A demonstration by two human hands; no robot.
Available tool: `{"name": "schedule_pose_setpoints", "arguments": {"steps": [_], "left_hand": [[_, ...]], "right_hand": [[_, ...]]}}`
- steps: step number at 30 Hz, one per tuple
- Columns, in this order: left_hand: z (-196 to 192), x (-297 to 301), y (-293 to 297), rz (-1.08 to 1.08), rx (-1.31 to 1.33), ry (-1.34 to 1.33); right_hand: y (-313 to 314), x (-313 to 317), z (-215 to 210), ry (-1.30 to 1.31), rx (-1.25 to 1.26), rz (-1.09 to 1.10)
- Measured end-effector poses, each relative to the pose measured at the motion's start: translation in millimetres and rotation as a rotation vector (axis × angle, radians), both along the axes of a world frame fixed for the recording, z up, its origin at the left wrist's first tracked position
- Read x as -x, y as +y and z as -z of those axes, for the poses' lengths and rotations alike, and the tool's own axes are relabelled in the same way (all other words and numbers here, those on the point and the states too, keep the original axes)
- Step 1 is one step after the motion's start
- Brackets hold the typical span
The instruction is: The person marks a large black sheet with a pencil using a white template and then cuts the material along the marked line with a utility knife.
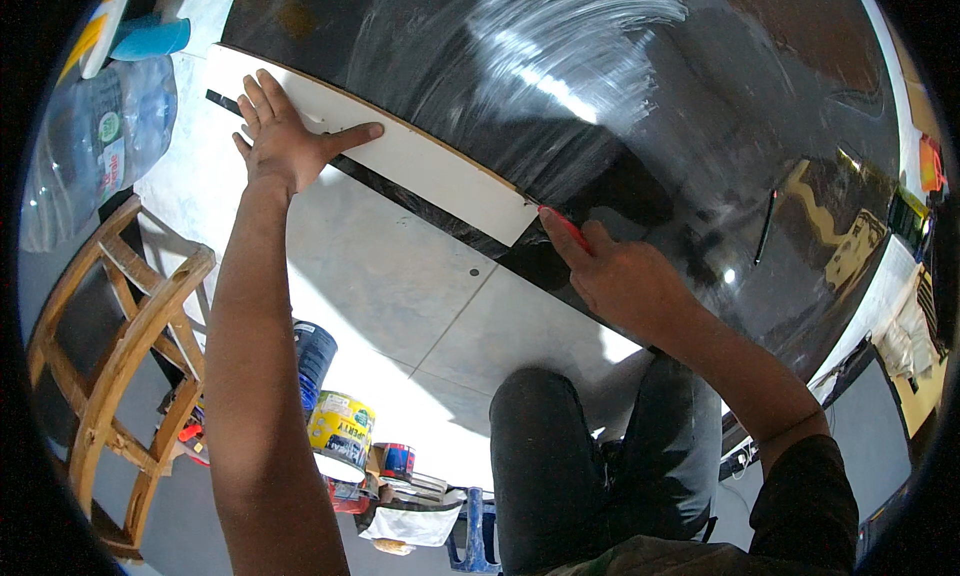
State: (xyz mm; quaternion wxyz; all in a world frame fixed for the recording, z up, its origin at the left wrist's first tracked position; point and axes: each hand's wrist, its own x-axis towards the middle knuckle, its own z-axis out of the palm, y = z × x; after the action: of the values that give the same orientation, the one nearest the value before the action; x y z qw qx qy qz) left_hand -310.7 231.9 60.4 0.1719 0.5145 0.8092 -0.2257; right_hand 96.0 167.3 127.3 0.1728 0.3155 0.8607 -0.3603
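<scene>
The biggest thing is a dark, shiny sheet [780, 126]. It spreads under and past the grip, with white smears ahead of it and to its left. The long white board [440, 181] lies on the sheet, to the left of the grip, with its right end just beside it. The left hand [285, 146] lies flat near the board's other end, well away from the grip. Its fingers are spread wide and hold nothing. The right hand [630, 286] makes the grip, closed narrow around a small red tool [565, 228]. A thin black stick [767, 226] lies on the sheet to the right of the grip.

The tool's tip is too small to see well, but it seems to be by the board's far right corner. To do this well, I think the left hand should press hard so the board can't slide. The tool should stay snug against the edge and move slowly.
</scene>
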Motion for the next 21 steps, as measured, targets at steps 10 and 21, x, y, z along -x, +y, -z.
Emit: {"name": "schedule_pose_setpoints", "arguments": {"steps": [10, 21], "left_hand": [[-2.8, -0.5, 3.9, 0.078, -0.031, 0.054], [-22.0, -22.8, -16.7, 0.131, -0.326, -0.019]], "right_hand": [[-5.2, 0.4, 3.4, 0.006, -0.053, -0.009], [-8.3, 2.5, 2.2, 0.045, -0.164, -0.01]]}}
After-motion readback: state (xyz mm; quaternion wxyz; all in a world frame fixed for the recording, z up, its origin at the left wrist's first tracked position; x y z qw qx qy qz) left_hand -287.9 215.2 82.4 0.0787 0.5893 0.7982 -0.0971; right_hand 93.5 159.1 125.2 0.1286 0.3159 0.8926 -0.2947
